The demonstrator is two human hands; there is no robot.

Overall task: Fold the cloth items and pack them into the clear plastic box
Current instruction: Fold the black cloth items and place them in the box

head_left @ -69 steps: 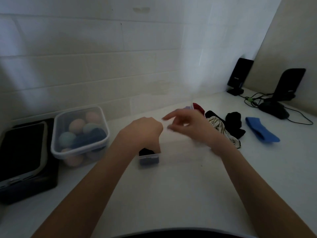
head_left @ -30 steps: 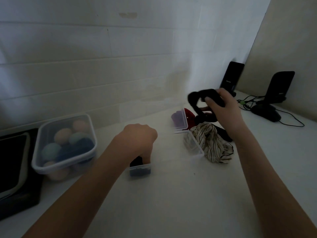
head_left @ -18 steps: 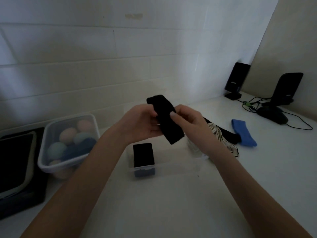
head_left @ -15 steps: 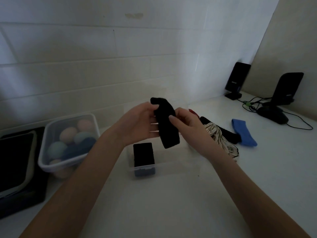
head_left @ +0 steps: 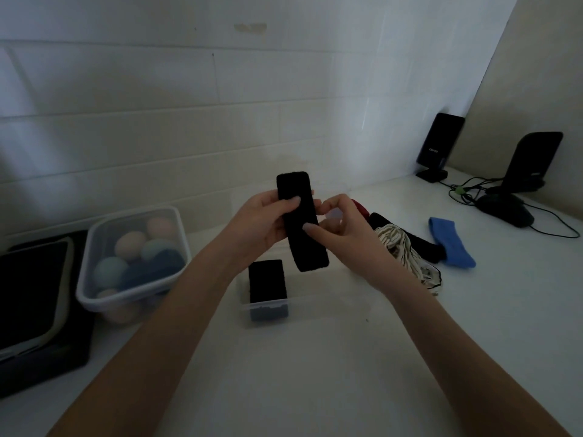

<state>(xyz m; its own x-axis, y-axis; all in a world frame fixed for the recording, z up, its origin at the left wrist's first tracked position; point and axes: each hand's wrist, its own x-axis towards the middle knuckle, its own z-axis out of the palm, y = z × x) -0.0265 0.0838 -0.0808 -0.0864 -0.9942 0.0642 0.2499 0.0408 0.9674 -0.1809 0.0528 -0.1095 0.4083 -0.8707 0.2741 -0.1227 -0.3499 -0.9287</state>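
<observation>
Dim, shadowy lighting throughout, with fine detail hard to read. Clear plastic box (head_left: 268, 305) on the white counter (head_left: 315, 373) nearly invisible, only its near rim and left end readable, its far side lost behind the hands. Inside at the left end, a folded black cloth (head_left: 267, 280) over something bluish, hard to identify. Held up above the box, a long black band (head_left: 301, 220), flat and tilted slightly, lower end hanging free. Left hand (head_left: 262, 225) curled around the band's upper part, thumb pressed across its front. Right hand (head_left: 342, 230) pinching the band's right edge at mid-length, thumb on the front, fingers bent behind. To the right, a striped cloth (head_left: 407, 250) partly hidden by the right wrist, a black cloth (head_left: 422, 244) and a dark red piece (head_left: 359, 208) barely showing, a blue band (head_left: 451, 241) beside them. Left, a lidded tub of pastel balls (head_left: 132, 257), and a dark tray (head_left: 34, 298) cut off by the frame edge.
</observation>
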